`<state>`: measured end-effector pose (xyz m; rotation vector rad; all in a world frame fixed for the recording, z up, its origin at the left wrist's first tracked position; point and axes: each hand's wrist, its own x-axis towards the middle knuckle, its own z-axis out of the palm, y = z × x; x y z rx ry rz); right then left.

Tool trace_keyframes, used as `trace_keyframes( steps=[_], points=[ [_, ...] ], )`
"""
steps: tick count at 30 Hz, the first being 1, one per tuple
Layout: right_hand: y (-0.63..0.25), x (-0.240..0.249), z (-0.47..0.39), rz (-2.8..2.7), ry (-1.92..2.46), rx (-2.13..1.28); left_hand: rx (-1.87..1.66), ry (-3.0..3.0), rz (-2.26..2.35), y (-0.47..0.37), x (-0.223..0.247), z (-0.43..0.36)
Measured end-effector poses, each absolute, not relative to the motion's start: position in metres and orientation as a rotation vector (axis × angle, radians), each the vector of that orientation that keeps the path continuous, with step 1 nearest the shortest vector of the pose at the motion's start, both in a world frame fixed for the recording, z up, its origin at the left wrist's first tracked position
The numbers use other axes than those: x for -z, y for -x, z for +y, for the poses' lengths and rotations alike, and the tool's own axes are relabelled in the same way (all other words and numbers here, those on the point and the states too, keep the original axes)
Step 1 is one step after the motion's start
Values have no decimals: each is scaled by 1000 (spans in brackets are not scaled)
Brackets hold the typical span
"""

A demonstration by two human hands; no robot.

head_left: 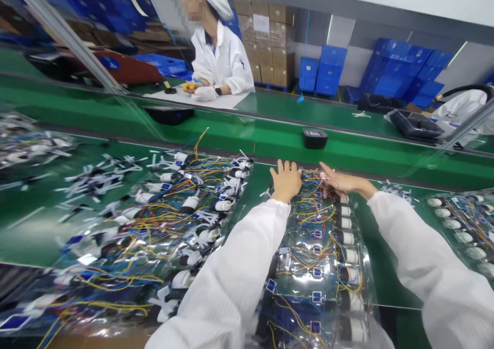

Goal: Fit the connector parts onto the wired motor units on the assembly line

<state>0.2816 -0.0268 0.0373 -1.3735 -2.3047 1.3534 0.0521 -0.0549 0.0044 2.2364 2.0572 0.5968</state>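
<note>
A clear plastic tray [301, 274] runs lengthwise before me, holding white-and-black cylindrical parts [350, 255], small blue square pieces [317, 297] and thin yellow, blue and red wires [309, 254]. At its far left corner, my left hand [286, 181] rests with fingers spread, nothing visible in it. Across from it, my right hand [341, 181] is by the wires and cylinders at the far right corner. Its fingers are stretched out toward the wire bundle [317, 176]; the undersides of the fingers are hidden, and I cannot tell whether they touch the wires.
Left of me lie more trays of wired cylinders [189, 205] and scattered white-and-black strips [102, 176]. Another filled tray [469, 220] is at right. A black box [315, 138] sits on the green ledge. Beyond a transparent panel, a person in white [227, 55] handles something yellow.
</note>
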Motion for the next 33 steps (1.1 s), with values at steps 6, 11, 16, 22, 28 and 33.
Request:
trace_keyframes(
  steps=[6,11,16,22,28,33],
  points=[
    [-263,-54,-39,-2248,1385,-1821,-611,-2197,2034,-52,-6,-54],
    [-261,-65,-53,-2200,1425,-2002,-597,-2154,2026,-54,-7,-52],
    [-257,-69,-64,-2163,1441,-2122,-598,-2152,2017,-54,-8,-52],
    [-259,-68,-72,-2099,1409,-2107,-589,-2156,2031,-54,-7,-52],
    [-277,-95,-79,-2061,1404,-1871,-567,-2153,2035,-55,-5,-50],
    [-287,-128,-92,-2021,1616,-1565,-544,-2153,2048,-57,-1,-47]
  ],
)
